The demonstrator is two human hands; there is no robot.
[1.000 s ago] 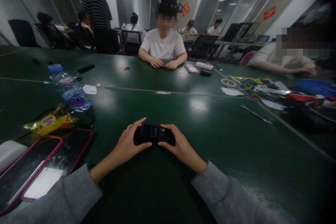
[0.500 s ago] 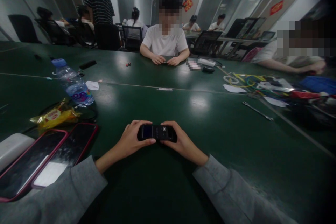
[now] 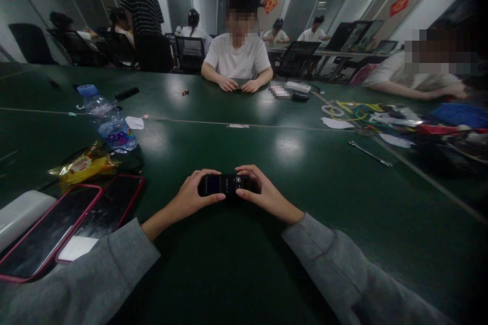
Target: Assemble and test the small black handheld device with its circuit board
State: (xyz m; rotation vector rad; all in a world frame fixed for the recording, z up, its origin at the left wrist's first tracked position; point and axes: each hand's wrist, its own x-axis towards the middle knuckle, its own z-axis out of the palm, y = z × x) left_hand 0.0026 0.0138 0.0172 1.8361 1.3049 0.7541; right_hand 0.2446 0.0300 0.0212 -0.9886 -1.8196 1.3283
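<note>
A small black device [image 3: 224, 184] with a dim screen lies sideways just above the dark green table [image 3: 297, 198], held at both ends. My left hand [image 3: 192, 195] wraps its left end, thumb across the front. My right hand [image 3: 263, 193] grips the right end, fingers curled over the top edge and thumb on the face. Grey sleeves cover both forearms.
Two red-cased phones [image 3: 68, 221] and a white block [image 3: 19, 210] lie at the near left, with a yellow snack packet [image 3: 84, 166] and a water bottle [image 3: 109, 122] behind. A wrench [image 3: 368, 153] and tangled cables [image 3: 366, 114] sit right. A person in white [image 3: 237, 58] sits opposite.
The device has been tipped more upright between my hands, and my right fingers now curl over its top edge. The view has shifted slightly.
</note>
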